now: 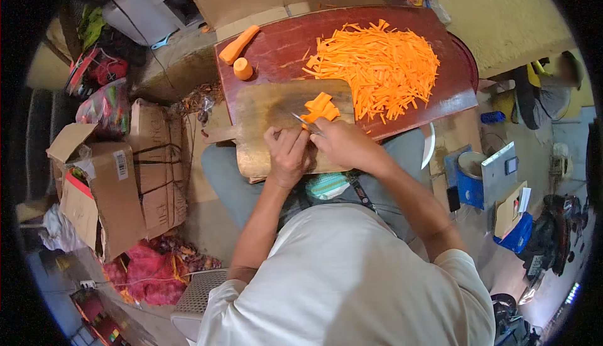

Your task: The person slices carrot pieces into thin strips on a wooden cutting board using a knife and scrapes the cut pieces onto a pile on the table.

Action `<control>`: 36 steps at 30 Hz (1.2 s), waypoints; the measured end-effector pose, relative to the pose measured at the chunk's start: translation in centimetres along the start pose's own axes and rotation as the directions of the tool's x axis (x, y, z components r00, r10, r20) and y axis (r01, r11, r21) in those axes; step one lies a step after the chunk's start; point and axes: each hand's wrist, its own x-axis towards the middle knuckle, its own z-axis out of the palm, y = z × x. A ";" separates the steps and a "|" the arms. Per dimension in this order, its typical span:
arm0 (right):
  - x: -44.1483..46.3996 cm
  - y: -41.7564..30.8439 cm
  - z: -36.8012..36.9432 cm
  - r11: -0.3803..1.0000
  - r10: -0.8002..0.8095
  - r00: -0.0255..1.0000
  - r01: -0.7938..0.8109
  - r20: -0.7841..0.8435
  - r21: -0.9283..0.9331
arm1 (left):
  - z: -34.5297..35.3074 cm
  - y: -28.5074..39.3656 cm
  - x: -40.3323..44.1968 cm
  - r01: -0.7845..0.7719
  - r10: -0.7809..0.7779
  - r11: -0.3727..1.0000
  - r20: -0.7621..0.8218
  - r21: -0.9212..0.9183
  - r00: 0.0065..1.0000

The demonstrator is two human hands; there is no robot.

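My right hand (342, 143) is closed around a knife (298, 117), its blade pointing up and left over a wooden cutting board (257, 107). Beside it, the curled fingers of my left hand (290, 155) press on a carrot piece (306, 126), mostly hidden by the hands and blade. Flat carrot slices (321, 107) lie just beyond the knife. A large heap of carrot sticks (383, 66) covers the right part of the red table (282, 38). At the table's far left are a long peeled carrot (239, 44) and a short carrot stub (243, 69).
Cardboard boxes (113, 186) stand on the left, with a red mesh sack (157, 274) below them. To the right are a blue bucket (470, 179) and a black bag (553, 233). Another person (549, 94) is at the far right. The board overhangs my lap.
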 end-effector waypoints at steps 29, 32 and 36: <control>-1.3 1.1 0.5 1.000 -0.017 0.999 0.017 0.032 -0.002 | -0.2 -0.3 -0.4 0.027 -0.026 1.000 0.030 -0.013 0.999; -0.6 0.5 0.0 1.000 -0.016 0.998 0.017 0.064 -0.023 | -0.1 0.0 -0.3 0.040 -0.040 0.999 0.008 -0.013 0.999; 1.0 0.8 1.2 0.998 -0.001 0.998 0.004 0.062 -0.056 | 0.0 0.3 0.1 0.070 -0.070 0.997 -0.027 -0.027 0.997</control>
